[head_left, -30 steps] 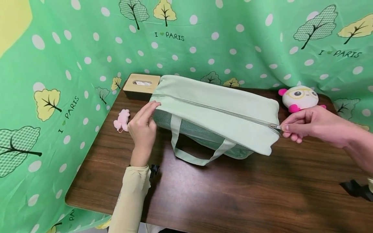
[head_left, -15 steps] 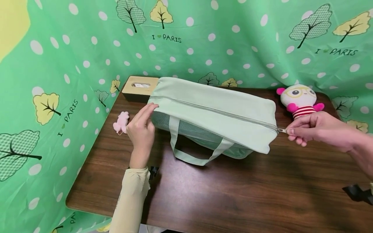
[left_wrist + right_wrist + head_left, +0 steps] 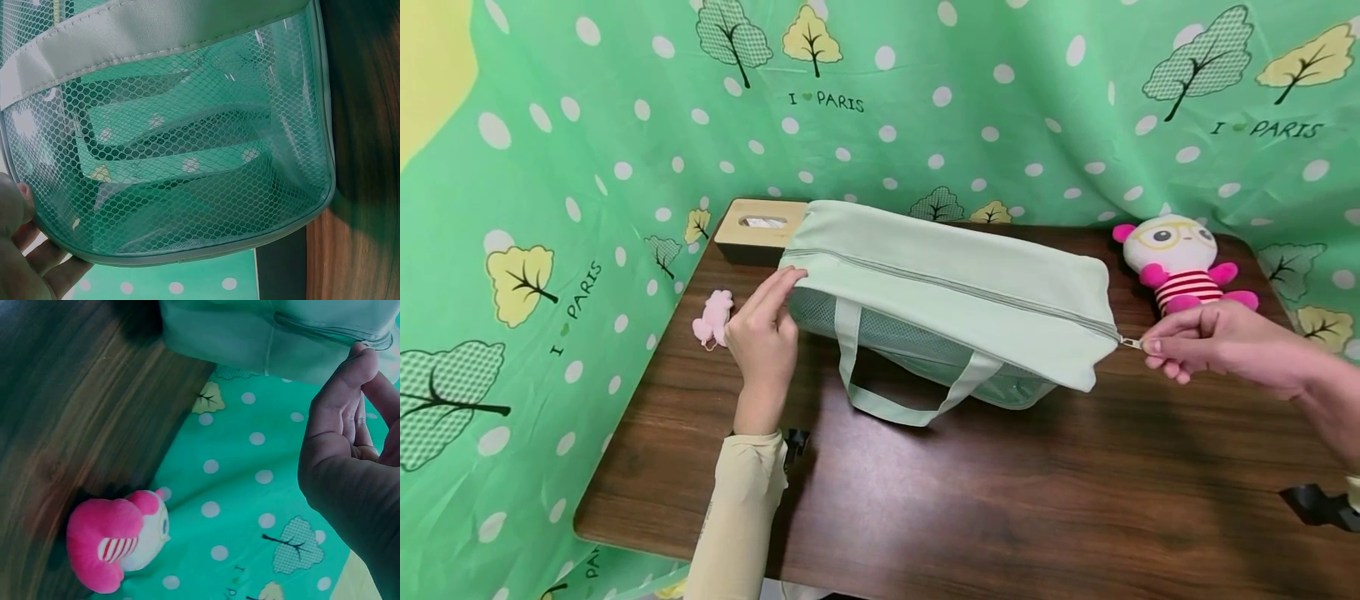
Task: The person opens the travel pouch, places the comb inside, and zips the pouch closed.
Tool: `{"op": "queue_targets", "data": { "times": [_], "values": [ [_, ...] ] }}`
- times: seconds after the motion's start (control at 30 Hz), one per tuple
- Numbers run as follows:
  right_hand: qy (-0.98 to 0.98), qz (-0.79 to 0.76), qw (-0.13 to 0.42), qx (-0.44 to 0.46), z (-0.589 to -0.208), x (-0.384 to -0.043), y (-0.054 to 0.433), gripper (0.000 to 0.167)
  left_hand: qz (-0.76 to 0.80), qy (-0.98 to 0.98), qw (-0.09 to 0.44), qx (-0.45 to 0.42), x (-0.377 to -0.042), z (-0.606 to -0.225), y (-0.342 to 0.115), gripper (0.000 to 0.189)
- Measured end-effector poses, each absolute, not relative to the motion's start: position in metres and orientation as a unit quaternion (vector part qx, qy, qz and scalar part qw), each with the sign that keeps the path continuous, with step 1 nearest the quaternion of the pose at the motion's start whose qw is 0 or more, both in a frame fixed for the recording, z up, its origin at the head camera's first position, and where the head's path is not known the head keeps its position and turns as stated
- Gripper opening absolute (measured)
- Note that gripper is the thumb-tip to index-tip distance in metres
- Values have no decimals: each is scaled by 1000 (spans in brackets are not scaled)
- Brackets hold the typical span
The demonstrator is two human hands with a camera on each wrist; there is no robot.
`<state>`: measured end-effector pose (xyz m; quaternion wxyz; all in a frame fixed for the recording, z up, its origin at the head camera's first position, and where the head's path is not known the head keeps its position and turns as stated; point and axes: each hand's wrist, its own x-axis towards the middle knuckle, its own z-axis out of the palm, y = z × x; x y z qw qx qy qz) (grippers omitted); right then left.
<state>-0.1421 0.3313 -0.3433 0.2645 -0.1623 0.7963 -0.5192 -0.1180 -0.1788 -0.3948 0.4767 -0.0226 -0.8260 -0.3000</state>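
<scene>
A pale green bag [image 3: 955,287] with see-through mesh sides stands on the dark wooden table, its zipper [image 3: 955,292] closed along the top. My left hand [image 3: 765,333] holds the bag's left end; the left wrist view has its thumb and fingers at the edge of the mesh side [image 3: 187,150]. At the right end, my right hand [image 3: 1213,346] pinches the metal zipper pull [image 3: 1130,342] between thumb and forefinger. One strap handle [image 3: 891,408] hangs down at the front. What the bag holds inside cannot be made out.
A tissue box [image 3: 760,233] with a wooden lid touches the bag's back left. A small pink plush [image 3: 713,317] lies left of my left hand. Behind my right hand sits a pink and white plush doll [image 3: 1183,262]. A green printed curtain [image 3: 925,100] encloses the table [image 3: 962,517].
My right hand has drawn the zipper pull rightward and slightly down to the zipper's right end, uncovering more of the plush doll. The left hand stays at the bag's left end.
</scene>
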Motion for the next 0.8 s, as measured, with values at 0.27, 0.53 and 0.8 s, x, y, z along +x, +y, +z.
{"op": "queue_targets", "data": {
  "times": [0.27,0.53,0.8],
  "values": [
    [795,-516,288,-138,-362,-143,334,46,-297,-827,478,-20,-117,-394,-181,35],
    [809,-497,300,-94,-374,-145,329,38,-293,-827,480,-19,-116,-394,-183,36],
    [860,-434,261,-58,-384,-143,306,19,-289,-830,476,-10,-115,-394,-184,34]
  ]
}}
